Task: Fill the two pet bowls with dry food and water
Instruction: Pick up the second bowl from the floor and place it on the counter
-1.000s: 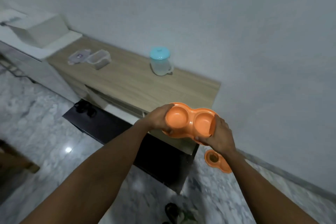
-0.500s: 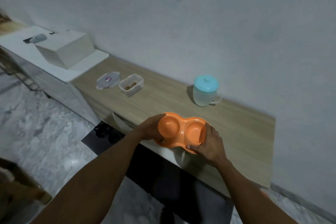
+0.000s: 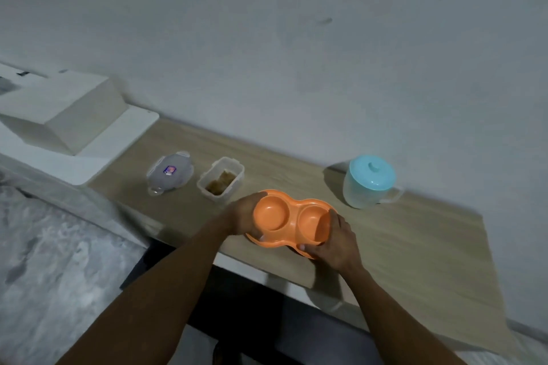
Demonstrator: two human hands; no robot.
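Note:
An orange double pet bowl (image 3: 289,218) with two round empty wells is held over the wooden countertop (image 3: 415,246), near its front edge. My left hand (image 3: 243,213) grips its left end and my right hand (image 3: 333,241) grips its right end. To the left of the bowl stands an open clear container (image 3: 221,179) with brown dry food in it. Its clear lid (image 3: 169,172) lies further left. At the back right stands a translucent jug with a light blue lid (image 3: 370,182) and a handle on its right side.
A white boxy appliance (image 3: 59,109) sits on a white surface at the left end of the counter. The grey wall runs right behind the counter. Marble floor (image 3: 59,261) lies at the lower left, and a dark opening shows below the counter's front edge.
Both hands have carried the orange double bowl up from beside the counter's end to above the countertop. The view has swung right, so the counter now fills the middle.

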